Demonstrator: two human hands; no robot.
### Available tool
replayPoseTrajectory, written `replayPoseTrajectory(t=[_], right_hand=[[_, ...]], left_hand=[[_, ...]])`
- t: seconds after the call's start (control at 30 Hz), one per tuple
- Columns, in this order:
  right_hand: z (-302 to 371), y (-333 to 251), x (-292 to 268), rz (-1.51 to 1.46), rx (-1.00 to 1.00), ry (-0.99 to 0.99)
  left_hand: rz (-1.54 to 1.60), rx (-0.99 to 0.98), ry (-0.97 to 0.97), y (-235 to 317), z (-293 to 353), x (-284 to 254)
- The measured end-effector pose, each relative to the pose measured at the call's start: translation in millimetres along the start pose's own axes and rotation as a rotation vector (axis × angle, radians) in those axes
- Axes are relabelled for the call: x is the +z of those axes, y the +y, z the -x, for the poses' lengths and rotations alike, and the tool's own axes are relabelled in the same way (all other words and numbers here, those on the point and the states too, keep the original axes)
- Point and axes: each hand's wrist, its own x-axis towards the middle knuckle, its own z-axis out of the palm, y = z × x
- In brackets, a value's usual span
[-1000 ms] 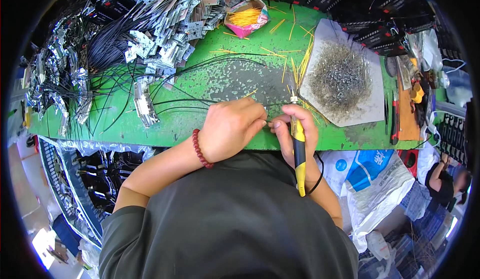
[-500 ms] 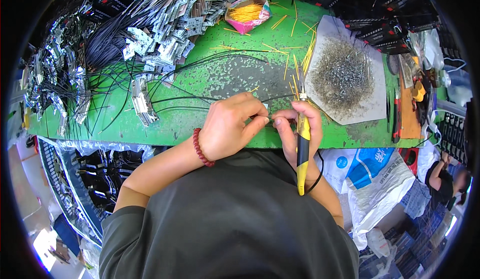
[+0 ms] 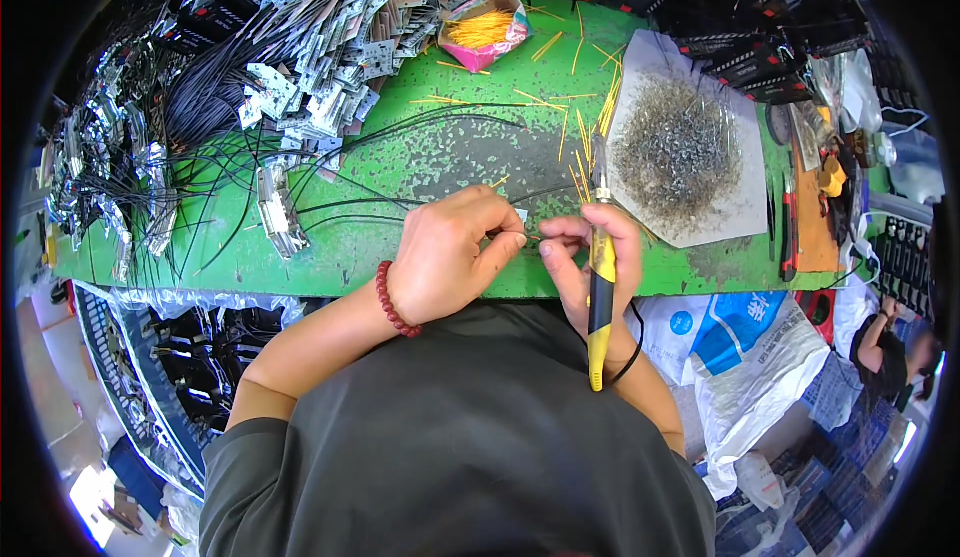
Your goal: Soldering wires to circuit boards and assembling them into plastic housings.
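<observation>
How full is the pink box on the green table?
Not empty: the pink box holds many thin yellow pieces, visible through its open top. I cannot tell how deep they go.

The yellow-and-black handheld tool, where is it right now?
In the head view, right of centre, the yellow-and-black tool is held in the right hand, its tip pointing away from the person beside the left edge of the pale sheet.
</observation>
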Motion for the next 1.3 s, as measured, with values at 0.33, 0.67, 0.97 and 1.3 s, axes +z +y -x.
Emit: replayPoseTrajectory(t=[0.33, 0.67, 0.97, 1.3], right_hand=[[2, 1, -1, -0.013, 0.066, -0.001], [5, 0, -1, 0.004, -0.016, 0.055], [3, 5, -2, 0.015, -0.016, 0.020], [5, 2, -18, 0.037, 0.030, 0.032]], left_hand=[[-0.083, 0.188, 0.033, -5, 1, 2], [-0.111, 0.160, 0.061, -4, 0, 4], [-0.144, 0.197, 0.005, -6, 1, 6], [-0.182, 0.222, -0.010, -13, -1, 10]])
